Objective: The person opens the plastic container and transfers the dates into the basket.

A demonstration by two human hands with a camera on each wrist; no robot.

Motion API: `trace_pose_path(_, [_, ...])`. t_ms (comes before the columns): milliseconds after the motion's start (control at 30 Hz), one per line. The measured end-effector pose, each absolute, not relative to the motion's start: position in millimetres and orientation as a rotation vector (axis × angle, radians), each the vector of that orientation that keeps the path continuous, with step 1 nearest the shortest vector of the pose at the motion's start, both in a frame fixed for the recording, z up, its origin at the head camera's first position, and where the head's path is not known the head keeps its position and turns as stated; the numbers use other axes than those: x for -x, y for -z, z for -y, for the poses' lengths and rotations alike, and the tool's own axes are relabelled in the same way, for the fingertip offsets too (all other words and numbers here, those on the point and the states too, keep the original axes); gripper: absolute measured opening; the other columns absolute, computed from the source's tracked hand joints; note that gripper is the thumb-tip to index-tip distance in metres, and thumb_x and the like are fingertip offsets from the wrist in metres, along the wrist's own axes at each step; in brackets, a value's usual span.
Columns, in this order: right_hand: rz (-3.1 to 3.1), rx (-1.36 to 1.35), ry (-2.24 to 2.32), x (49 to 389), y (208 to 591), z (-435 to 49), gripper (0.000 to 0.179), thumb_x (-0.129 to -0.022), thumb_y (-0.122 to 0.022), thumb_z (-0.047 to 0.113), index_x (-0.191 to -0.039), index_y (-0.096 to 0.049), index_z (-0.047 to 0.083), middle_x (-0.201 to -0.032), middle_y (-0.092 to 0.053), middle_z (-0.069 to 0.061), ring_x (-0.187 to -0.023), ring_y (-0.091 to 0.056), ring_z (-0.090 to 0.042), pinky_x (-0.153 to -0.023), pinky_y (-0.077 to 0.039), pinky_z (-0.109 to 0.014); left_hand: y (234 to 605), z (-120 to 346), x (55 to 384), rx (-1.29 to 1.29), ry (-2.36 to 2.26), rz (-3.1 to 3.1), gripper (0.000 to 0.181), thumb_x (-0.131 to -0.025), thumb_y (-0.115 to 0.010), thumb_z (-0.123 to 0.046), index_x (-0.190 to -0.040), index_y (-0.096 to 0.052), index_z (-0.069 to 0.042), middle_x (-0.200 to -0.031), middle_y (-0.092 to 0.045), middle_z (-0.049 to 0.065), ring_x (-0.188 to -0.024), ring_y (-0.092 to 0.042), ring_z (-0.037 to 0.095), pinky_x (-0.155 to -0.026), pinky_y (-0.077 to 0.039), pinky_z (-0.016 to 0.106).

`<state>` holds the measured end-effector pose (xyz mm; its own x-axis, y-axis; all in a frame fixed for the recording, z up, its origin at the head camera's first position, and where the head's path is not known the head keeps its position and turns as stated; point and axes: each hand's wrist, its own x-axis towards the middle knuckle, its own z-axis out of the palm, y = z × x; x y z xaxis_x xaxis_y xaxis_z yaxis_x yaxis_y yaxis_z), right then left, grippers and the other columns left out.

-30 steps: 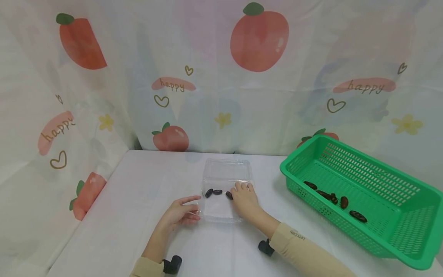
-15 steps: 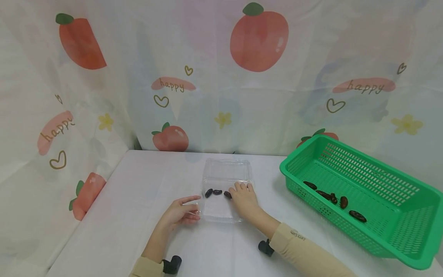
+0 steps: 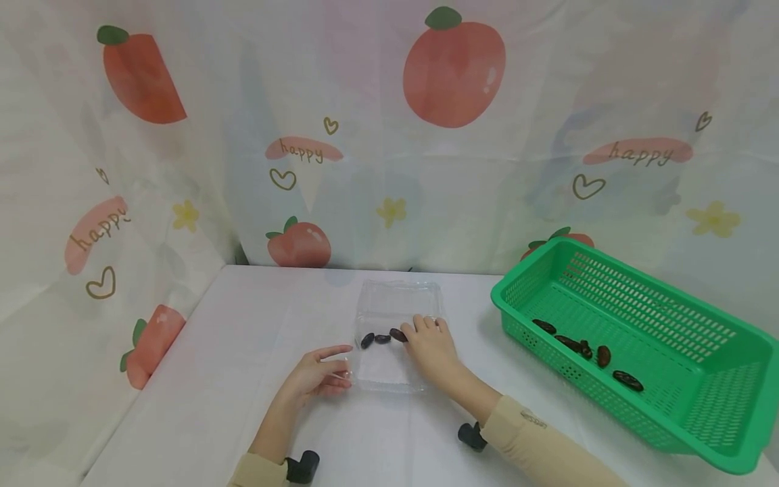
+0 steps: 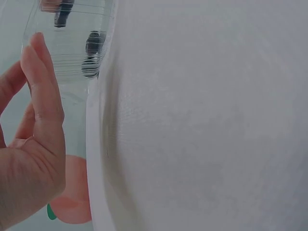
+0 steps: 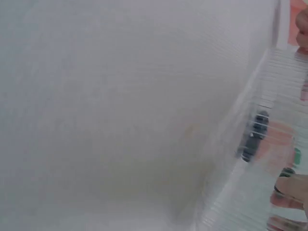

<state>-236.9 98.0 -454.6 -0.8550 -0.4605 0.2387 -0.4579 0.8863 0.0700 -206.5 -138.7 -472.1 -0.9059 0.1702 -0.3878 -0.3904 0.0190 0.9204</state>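
Observation:
A clear plastic hinged box [image 3: 380,372] stands on the white table with its lid tipped back. Two dark dates [image 3: 368,340] lie in its left part. My right hand [image 3: 433,345] reaches inside and pinches a third date [image 3: 398,335] at its right end, beside those two; the right wrist view shows that date [image 5: 287,173] at the fingertips. At the box's left wall is my left hand [image 3: 316,373]. Its fingers are fairly straight, and in the left wrist view the fingertips [image 4: 39,41] touch the clear wall.
A green perforated basket [image 3: 700,406] stands at the right, with several loose dates [image 3: 628,380] on its floor. Behind the table hangs a printed curtain [image 3: 365,88], and another side of it runs along the left.
My right hand has shifted slightly away from me, and the pinched date has moved back and a little left. My left hand has stayed at the box's left wall.

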Motion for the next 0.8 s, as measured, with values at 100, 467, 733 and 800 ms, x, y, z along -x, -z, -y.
trace_pose_path(100, [2.788, -0.662, 0.026, 235, 447, -103, 0.023, -0.086, -0.064, 0.025, -0.104, -0.058, 0.014, -0.092, -0.051, -0.004, -0.091, -0.05, -0.024, -0.085, -0.038, -0.042, 472, 139, 206, 0.227, -1.948, -1.908, 0.044, -0.085, -0.058, -0.004, -0.129, -0.05, -0.002, -0.075, -0.064, 0.006, -0.06, -0.066, 0.015, -0.055, -0.055, 0.025])
trace_pose_path(467, [2.694, -0.537, -0.05, 232, 419, -143, 0.02, -0.083, -0.067, 0.02, -0.1, -0.058, 0.013, -0.084, -0.045, -0.006, -0.081, -0.046, -0.025, -0.075, -0.037, -0.042, 470, 138, 206, 0.231, -1.948, -1.91, 0.045, -0.085, -0.059, -0.005, -0.129, -0.05, -0.002, -0.072, -0.064, 0.006, -0.059, -0.065, 0.015, -0.055, -0.055, 0.025])
trace_pose_path(733, [2.609, -0.466, -0.06, 228, 406, -181, 0.021, -0.082, -0.068, 0.019, -0.097, -0.056, 0.01, -0.082, -0.046, -0.007, -0.079, -0.047, -0.027, -0.077, -0.038, -0.045, 472, 139, 207, 0.224, -1.948, -1.898, 0.046, -0.085, -0.059, -0.005, -0.13, -0.049, -0.001, -0.073, -0.064, 0.006, -0.06, -0.065, 0.015, -0.055, -0.055, 0.025])
trace_pose_path(800, [2.614, -0.443, -0.071, 227, 404, -192, 0.022, -0.082, -0.068, 0.017, -0.098, -0.057, 0.009, -0.083, -0.047, -0.008, -0.08, -0.047, -0.028, -0.079, -0.037, -0.047, 471, 138, 207, 0.234, -1.95, -1.897, 0.046, -0.085, -0.059, -0.004, -0.129, -0.049, -0.001, -0.072, -0.063, 0.006, -0.059, -0.065, 0.015, -0.056, -0.055, 0.026])
